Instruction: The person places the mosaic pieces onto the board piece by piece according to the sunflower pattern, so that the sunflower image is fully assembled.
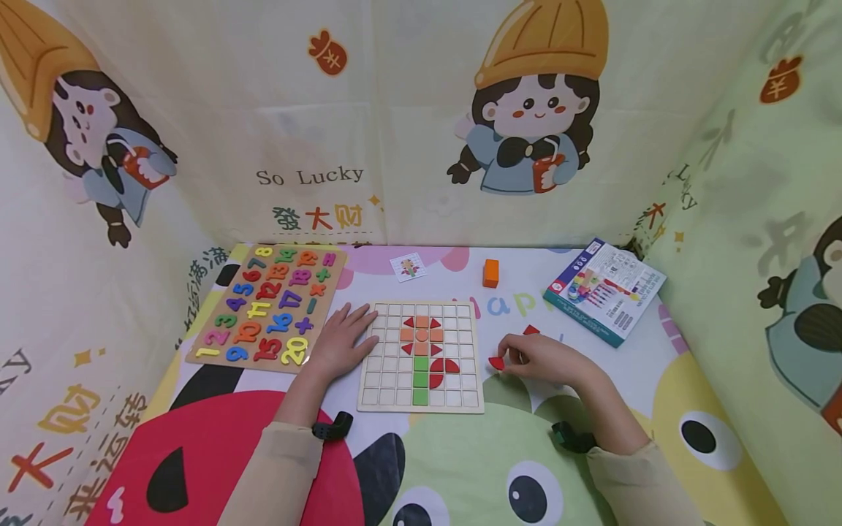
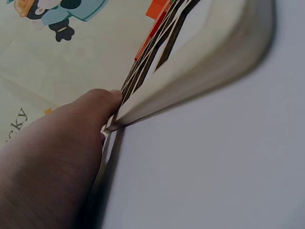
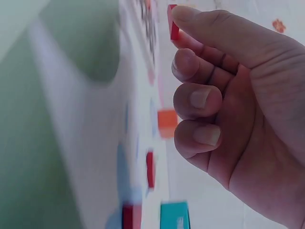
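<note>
My left hand (image 1: 340, 343) lies at the left side of a wooden grid board (image 1: 388, 380), fingers straight. In the left wrist view its thumb (image 2: 107, 102) touches the board's edge. Orange squares, small red triangles, a column of green squares and red quarter-round pieces (image 1: 436, 381) sit in the grid. To the board's right, my right hand (image 1: 549, 359) pinches a red quarter-round piece (image 3: 173, 23) between thumb and index finger, the other fingers curled. Another red piece (image 1: 531, 330) is on the table just beyond that hand.
A number board (image 1: 217, 361) with colourful digits is at the left. Behind the grid are a small picture card (image 1: 408, 267) and an orange block (image 1: 490, 273). A teal-edged box (image 1: 608, 288) lies at the back right. Printed cloth walls surround the table.
</note>
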A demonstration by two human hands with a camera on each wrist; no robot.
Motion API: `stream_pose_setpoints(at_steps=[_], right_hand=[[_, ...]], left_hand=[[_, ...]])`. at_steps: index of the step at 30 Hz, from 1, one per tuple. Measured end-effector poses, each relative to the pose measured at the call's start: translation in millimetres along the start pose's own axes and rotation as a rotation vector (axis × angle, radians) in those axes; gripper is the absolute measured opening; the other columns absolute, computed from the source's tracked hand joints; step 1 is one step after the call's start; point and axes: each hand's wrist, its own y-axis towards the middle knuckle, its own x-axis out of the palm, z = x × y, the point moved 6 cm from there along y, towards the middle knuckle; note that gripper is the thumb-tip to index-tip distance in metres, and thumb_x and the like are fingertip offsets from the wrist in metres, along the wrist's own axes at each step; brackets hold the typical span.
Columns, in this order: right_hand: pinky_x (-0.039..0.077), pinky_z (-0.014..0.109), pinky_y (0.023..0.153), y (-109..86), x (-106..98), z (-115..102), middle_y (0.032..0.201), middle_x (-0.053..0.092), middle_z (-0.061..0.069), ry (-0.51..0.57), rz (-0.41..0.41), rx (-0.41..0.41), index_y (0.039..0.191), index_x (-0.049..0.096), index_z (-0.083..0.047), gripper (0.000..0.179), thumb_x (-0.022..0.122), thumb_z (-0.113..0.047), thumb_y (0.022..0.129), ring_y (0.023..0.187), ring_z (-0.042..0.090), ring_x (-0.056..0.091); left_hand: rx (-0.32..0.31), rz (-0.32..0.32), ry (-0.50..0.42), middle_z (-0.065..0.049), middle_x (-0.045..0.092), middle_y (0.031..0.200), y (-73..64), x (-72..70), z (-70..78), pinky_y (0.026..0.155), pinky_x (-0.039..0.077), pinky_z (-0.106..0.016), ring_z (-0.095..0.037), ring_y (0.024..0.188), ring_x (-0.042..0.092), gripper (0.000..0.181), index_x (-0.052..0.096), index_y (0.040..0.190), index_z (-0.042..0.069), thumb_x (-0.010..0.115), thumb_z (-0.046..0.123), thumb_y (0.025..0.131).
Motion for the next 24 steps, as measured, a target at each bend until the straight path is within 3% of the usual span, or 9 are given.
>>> stream_pose_setpoints(at_steps=[19, 24], right_hand=[[0.047, 0.023, 0.065, 50.7, 23.8, -83.1, 0.072, 0.055, -0.01, -0.074, -0.035, -0.12, 0.108, 0.064, -0.027, 0.023, 0.072, -0.036, 0.089, 0.072, 0.007, 0.055], [0.045, 0.023, 0.062, 62.3, 35.9, -98.1, 0.07, 0.055, -0.011, -0.088, -0.034, -0.158, 0.101, 0.063, -0.028, 0.018, 0.073, -0.038, 0.089, 0.069, 0.006, 0.054]], left_hand=[[-0.008, -0.001, 0.006, 0.001, 0.032, 0.162, -0.7, 1.1, 0.0, 0.125, 0.012, -0.055, -0.034, 0.154, 0.013, 0.061, 0.04, 0.152, 0.029, 0.05, 0.054, 0.098], [-0.007, 0.003, 0.001, 0.001, 0.032, 0.162, -0.7, 1.1, -0.8, 0.125, 0.011, -0.055, -0.034, 0.154, 0.013, 0.061, 0.04, 0.152, 0.029, 0.05, 0.053, 0.098]])
